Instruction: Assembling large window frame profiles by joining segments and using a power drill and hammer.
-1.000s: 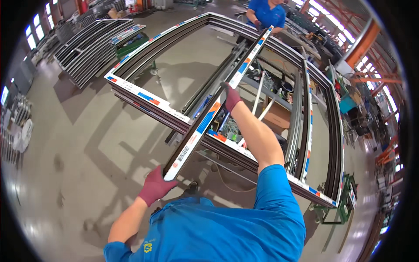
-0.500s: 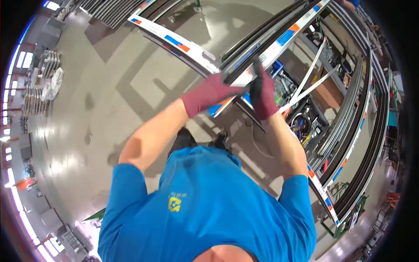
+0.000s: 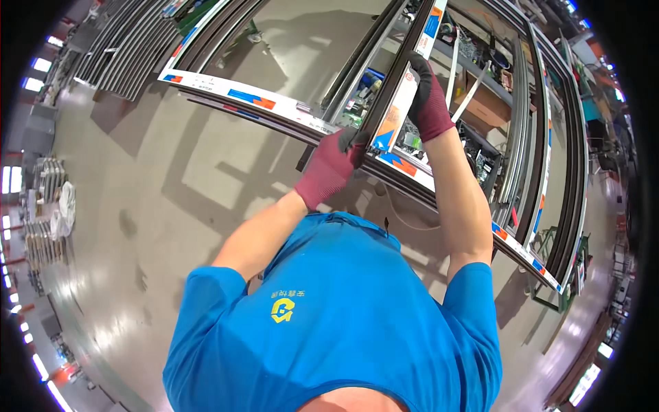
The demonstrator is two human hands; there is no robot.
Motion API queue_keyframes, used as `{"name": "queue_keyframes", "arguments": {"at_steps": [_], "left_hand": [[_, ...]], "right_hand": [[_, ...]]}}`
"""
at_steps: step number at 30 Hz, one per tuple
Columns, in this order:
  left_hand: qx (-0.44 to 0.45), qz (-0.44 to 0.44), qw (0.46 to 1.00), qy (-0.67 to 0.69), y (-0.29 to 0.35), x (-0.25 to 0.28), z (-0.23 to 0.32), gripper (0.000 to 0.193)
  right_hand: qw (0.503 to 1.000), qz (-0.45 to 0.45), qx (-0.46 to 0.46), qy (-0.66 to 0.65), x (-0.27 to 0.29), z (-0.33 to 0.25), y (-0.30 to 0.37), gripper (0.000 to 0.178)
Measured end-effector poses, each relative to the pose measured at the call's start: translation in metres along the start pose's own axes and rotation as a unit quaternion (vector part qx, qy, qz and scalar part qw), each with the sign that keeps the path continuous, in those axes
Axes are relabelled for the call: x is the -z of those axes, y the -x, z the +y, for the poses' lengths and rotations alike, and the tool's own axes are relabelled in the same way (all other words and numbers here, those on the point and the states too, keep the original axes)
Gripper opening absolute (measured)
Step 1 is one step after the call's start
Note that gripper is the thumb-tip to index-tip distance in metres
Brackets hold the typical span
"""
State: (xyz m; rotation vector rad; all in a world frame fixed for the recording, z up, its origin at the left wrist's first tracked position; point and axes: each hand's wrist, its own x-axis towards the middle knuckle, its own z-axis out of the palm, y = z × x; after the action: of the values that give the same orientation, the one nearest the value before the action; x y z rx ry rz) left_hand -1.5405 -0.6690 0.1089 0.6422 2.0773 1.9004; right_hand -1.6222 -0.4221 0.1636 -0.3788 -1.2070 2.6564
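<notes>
A dark frame profile (image 3: 382, 103), with white, blue and orange film along its side, slants away from me above the lying frame. My left hand (image 3: 326, 172), in a maroon glove with a dark palm, is closed on its near end. Farther along, my right hand (image 3: 431, 103), gloved alike, wraps the profile from the right side. Its fingertips curl over the top edge, and the palm side is partly hidden. Under the near end runs the front rail (image 3: 268, 103) of the frame, covered in the same printed film.
Beyond my right hand lie a brown cardboard box (image 3: 484, 110), white strips (image 3: 471, 93) and trays of small hardware. Another dark frame (image 3: 559, 185) extends along the right. Stacked metal profiles (image 3: 130, 58) stand at the far left. A thin cord hangs below the front rail.
My hands have moved apart along the profile: the right one farther away, the left one down to the near end. The profile now points more steeply away from me. The view has shifted.
</notes>
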Motion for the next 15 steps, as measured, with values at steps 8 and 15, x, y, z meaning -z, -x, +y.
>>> {"name": "queue_keyframes", "arguments": {"at_steps": [8,15], "left_hand": [[-0.182,0.017,0.964,-0.191,0.043,0.061,-0.061,0.038],[-0.081,0.244,0.859,-0.444,0.104,0.150,-0.112,0.028]], "right_hand": [[0.998,-0.054,-0.002,0.020,-0.028,-0.007,-0.034,0.029],[0.989,0.105,-0.054,0.086,0.017,0.034,-0.101,0.037]]}}
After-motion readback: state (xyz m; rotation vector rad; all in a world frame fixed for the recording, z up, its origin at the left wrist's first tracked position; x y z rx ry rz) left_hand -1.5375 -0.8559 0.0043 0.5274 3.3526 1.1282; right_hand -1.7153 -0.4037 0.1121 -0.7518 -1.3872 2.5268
